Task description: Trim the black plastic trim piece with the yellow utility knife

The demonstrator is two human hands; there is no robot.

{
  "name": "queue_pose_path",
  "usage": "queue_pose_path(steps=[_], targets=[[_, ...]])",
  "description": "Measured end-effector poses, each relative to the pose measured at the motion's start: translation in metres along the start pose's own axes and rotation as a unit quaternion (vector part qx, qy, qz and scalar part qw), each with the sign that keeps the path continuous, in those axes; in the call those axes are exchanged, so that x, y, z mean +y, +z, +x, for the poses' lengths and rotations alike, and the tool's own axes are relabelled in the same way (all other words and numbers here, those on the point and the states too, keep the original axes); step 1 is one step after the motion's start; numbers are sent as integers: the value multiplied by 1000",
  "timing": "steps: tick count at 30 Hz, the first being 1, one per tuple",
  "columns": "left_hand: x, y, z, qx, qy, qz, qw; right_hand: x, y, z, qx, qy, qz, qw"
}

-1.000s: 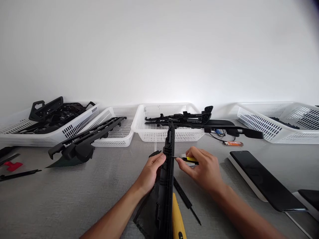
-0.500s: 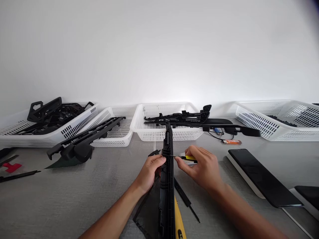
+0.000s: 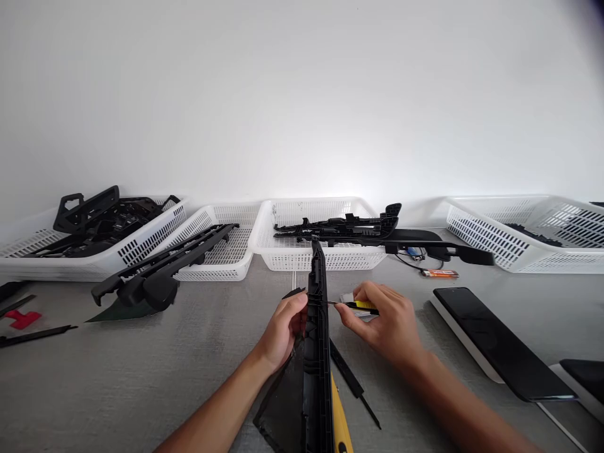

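Right hand (image 3: 387, 322), small knife (image 3: 359, 306) against black trim (image 3: 317, 352)

We see two bare forearms coming in from six o'clock, no sleeves reaching as far as the wrists. Our left hand (image 3: 282, 330) and right hand (image 3: 389, 324) wear no gloves, rings, watch or bands. Fingers are slim, nails short and unpainted, as far as we can tell.

We see a grey table (image 3: 141, 377) carrying four white baskets (image 3: 302, 258) along the frame's middle. A red piece (image 3: 21, 318) lies at far left, dark flat panels (image 3: 500, 343) at lower right.
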State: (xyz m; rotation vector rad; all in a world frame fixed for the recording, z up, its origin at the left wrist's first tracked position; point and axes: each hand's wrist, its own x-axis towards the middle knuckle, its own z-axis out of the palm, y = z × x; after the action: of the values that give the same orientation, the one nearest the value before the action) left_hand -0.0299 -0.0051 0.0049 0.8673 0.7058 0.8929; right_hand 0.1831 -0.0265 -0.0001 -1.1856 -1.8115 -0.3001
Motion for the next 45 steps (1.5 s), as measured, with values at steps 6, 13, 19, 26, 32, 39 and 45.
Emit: queue_pose_path(steps=[6, 13, 19, 26, 32, 39, 45], targets=[[1, 2, -1, -9, 10, 5, 1000, -1, -2, 0, -14, -6, 6, 1000], [4, 3, -2, -14, 7, 20, 1000, 0, -2, -2, -18, 4, 12, 1000], [4, 3, -2, -8, -2, 31, 999, 1, -2, -2, -26, 1, 14, 1000], [3, 3, -2, -25, 8, 35, 999, 2, -3, -3, -35, 4, 12, 999], [1, 1, 2, -36, 14, 43, 998, 2, -4, -2, -42, -2, 7, 999], [-2, -6, 4, -57, 22, 81, 995, 0, -2, -4, -48, 6, 12, 999], [1, -4, 1, -64, 30, 94, 993, -1, -1, -5, -48, 7, 24, 999]])
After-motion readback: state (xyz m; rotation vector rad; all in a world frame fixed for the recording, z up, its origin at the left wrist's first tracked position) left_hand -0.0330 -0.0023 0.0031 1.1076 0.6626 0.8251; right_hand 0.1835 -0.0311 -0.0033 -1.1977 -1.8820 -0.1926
